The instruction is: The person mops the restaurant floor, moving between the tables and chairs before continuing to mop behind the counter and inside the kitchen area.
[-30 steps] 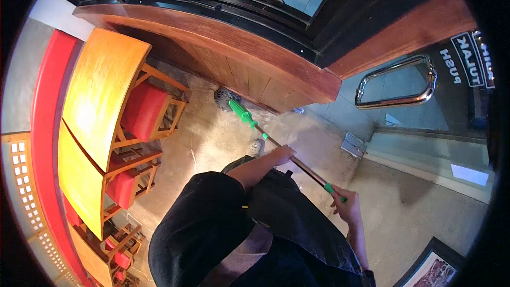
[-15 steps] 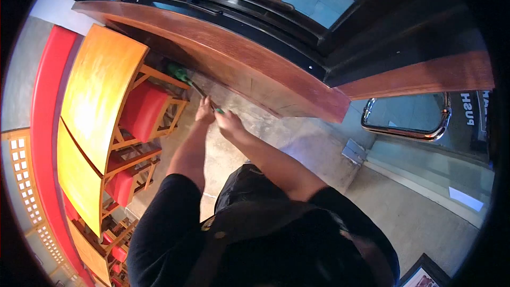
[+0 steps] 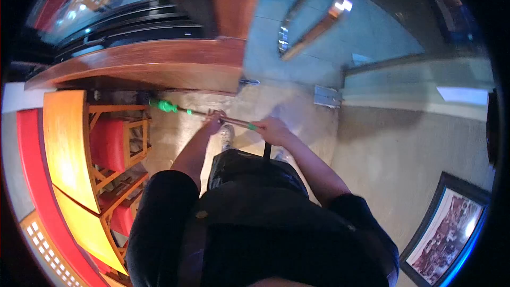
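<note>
Left hand (image 3: 213, 120) and right hand (image 3: 272, 129) grip the mop handle (image 3: 236, 122), farther apart than before.

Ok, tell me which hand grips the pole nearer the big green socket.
The left hand: it is on the pole between the green socket and the right hand.

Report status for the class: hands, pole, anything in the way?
Left hand, right hand: both gripping pole. Red-seated chair near green fitting, may obstruct.
</note>
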A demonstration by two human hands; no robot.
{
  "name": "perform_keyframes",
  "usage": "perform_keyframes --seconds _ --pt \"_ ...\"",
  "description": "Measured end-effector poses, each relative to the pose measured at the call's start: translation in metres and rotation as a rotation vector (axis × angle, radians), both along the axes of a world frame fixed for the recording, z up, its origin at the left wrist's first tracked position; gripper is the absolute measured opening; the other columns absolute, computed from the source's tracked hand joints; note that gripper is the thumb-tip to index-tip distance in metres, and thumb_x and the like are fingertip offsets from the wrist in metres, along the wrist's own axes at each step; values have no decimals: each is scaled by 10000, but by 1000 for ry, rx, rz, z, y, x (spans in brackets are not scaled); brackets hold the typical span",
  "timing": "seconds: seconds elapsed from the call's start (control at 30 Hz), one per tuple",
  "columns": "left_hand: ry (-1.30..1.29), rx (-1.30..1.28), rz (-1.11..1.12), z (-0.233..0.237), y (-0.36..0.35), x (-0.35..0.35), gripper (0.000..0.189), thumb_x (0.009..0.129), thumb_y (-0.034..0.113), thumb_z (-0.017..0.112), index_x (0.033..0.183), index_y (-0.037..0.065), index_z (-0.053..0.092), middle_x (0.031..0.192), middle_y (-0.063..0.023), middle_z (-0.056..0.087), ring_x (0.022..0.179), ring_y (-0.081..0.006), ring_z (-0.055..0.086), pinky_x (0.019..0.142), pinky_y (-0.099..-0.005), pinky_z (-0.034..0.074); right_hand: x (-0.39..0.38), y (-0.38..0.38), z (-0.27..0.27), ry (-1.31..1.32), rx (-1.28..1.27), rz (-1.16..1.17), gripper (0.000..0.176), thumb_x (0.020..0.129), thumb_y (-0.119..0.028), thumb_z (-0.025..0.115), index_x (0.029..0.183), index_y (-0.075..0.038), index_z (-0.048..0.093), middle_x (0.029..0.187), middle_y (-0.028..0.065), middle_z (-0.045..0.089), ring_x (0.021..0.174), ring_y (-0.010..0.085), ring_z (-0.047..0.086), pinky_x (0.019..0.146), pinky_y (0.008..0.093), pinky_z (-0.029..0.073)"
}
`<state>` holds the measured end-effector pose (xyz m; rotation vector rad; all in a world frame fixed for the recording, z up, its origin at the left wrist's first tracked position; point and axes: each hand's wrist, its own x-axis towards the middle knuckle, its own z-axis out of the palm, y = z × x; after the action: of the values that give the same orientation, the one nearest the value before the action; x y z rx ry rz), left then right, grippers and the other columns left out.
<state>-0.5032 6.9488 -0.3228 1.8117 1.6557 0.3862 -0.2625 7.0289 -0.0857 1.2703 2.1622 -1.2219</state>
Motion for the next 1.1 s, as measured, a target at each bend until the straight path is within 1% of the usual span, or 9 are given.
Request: perform_keyframes --seconds 0.07,0.17,0.2,0.3,0.5,0.7,0.83,1.03,1.1 --pt "-12 -256 0 42 12 105 84 641 128 586 714 97 614 762 -148 605 809 -312 582 733 -402 457 92 -15 39 -28 72 -31 304 841 -349 454 1086 -230 589 860 159 610 812 320 584 749 405 446" --pt "-171 112 -55 69 13 262 250 616 321 648 599 85 568 654 -145 568 676 -347 542 624 -435 421 203 -36 117 -262 40 -254 265 812 -269 508 1050 -218 613 796 178 603 776 327 583 719 406 454" --pt "-279 -77 -233 47 18 314 264 581 319 662 578 83 544 631 -134 557 640 -329 542 609 -424 421 241 -47 134 -269 162 -276 256 804 -281 529 1033 -215 622 747 176 596 713 326 585 668 396 455" --pt "-635 78 -381 145 37 435 216 567 244 662 565 81 520 545 -127 510 545 -320 530 519 -430 393 331 -70 199 -401 313 -449 230 785 -284 560 979 -199 650 671 159 592 621 316 592 596 391 461" --pt "-868 -89 -482 180 66 598 329 666 303 652 531 56 482 504 -129 472 474 -243 477 470 -379 351 359 -66 247 -925 653 -578 180 763 -285 593 745 -129 680 627 118 607 589 285 610 549 373 479" --pt "-645 -175 -540 165 100 614 475 702 470 623 494 61 501 468 -125 459 451 -223 448 474 -368 361 341 -50 188 -1135 683 -589 312 771 -382 576 664 -98 649 599 124 600 565 292 619 486 362 490" --pt "-442 59 -842 160 98 575 204 610 260 591 560 63 585 579 -161 558 575 -324 568 561 -417 452 325 -66 191 -938 702 -510 295 765 -359 585 661 -89 645 613 127 599 584 296 609 537 378 485" --pt "-444 -43 -631 202 23 469 171 591 242 561 584 77 608 621 -152 586 634 -337 586 610 -431 468 304 -107 243 -732 633 -429 259 731 -365 616 732 -112 676 621 101 601 575 266 599 566 374 480" --pt "-368 -6 -562 182 -7 421 168 599 238 561 628 83 619 638 -142 589 647 -330 579 618 -448 454 290 -114 239 -338 491 -463 229 740 -338 617 754 -119 682 622 109 601 564 258 594 564 364 475"
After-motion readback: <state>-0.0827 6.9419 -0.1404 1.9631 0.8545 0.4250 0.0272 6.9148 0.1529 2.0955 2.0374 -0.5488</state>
